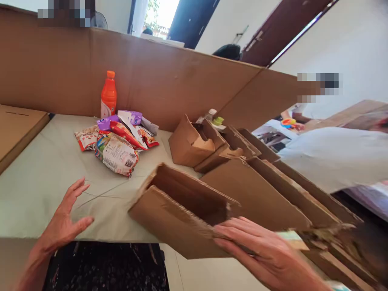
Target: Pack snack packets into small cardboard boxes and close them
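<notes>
Packing or sorting station, makeshift, indoors. Table (45, 169) with pale cover, fenced by tall cardboard walls (169, 81). Beyond the right hand (266, 250), gripping a box (182, 210): a row of open, part-folded cartons (212, 145). Farther off, left of the grip: pile of snack packets (117, 141) and an orange bottle (108, 95). Flat cardboard (15, 129) stacked far left. Past the walls: white room, dark doors (194, 20), another person at a neighbouring table (333, 153).
</notes>
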Tool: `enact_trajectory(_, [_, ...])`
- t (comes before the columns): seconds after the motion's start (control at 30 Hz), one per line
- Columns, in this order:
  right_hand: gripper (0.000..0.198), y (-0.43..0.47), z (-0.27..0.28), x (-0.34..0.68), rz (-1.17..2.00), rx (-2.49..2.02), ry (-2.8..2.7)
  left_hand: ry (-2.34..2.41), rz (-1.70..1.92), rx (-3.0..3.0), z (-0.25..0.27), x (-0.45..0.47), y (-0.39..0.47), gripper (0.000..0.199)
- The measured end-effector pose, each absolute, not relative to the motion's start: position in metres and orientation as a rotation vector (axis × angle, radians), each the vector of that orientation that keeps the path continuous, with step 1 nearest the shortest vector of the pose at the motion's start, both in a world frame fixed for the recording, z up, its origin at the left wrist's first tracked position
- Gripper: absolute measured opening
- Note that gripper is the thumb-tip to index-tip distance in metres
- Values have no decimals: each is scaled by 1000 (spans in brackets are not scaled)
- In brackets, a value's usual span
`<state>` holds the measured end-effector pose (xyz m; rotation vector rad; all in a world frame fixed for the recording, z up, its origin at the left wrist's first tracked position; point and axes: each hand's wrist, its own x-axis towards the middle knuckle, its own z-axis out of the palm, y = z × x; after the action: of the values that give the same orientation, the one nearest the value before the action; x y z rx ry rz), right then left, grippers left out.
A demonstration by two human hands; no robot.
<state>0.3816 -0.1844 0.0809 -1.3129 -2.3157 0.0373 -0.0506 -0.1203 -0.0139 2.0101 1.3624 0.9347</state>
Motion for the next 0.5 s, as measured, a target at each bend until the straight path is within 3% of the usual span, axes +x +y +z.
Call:
enact_trajectory(0.13, [19, -173, 87, 317, 117, -998, -2371, 1196, 817, 2034, -7, -54, -144, 105])
enact_trajectory(0.2, [20, -163, 81, 297, 164, -903, -2367, 1202, 819, 1988, -7, -57, -152, 114])
enact_trajectory(0.37, [20, -156, 69, 294, 371, -720, -2301, 1299, 910, 1906, -8, -60, -158, 112])
enact_trajectory(0.5, [48, -160, 46, 324, 449, -881, -1887, 1269, 855, 1845, -21, -56, -154, 108])
